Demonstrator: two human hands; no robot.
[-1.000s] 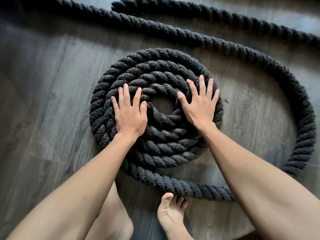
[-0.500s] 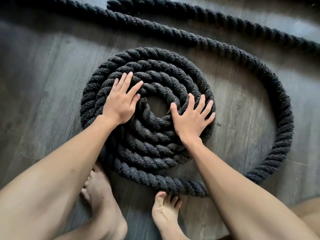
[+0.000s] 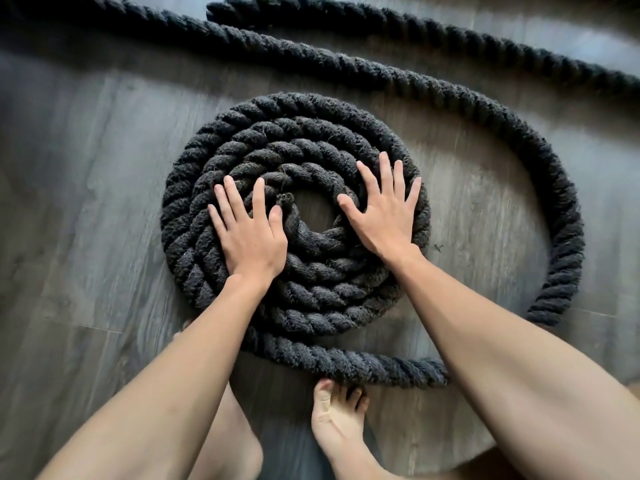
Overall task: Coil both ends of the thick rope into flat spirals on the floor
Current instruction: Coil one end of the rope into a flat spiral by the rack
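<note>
I see the rope (image 3: pixel 301 133) coiled flat on the floor (image 3: pixel 86 174), inner end (image 3: pixel 285 199) pointing away at centre; tail curves right, round the far side. Left hand (image 3: pixel 247 237) and right hand (image 3: pixel 384 213) press it, fingers straight, spread

One rope (image 3: pixel 346 74); one spiral (image 3: pixel 294 133); two hands: left hand (image 3: pixel 249 237), right hand (image 3: pixel 384 216)
</note>
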